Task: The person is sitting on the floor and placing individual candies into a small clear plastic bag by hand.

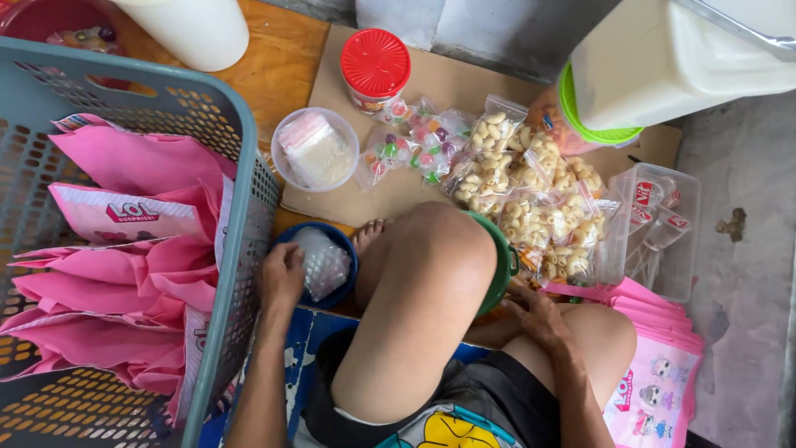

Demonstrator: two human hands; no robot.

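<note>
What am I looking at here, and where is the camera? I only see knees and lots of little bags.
The camera sits on a person's head and looks down, so you see their own bent legs and two bare hands; there is no machine. The left hand rests at a blue bowl of small clear packets, beside a grey basket filled with pink bags. The right hand lies open near a green bowl, holding nothing that I can see. On the cardboard sheet ahead lie clear bags of pale snacks, bags of coloured sweets, a red-lidded jar and a clear tub. More pink bags are stacked at the right.
</note>
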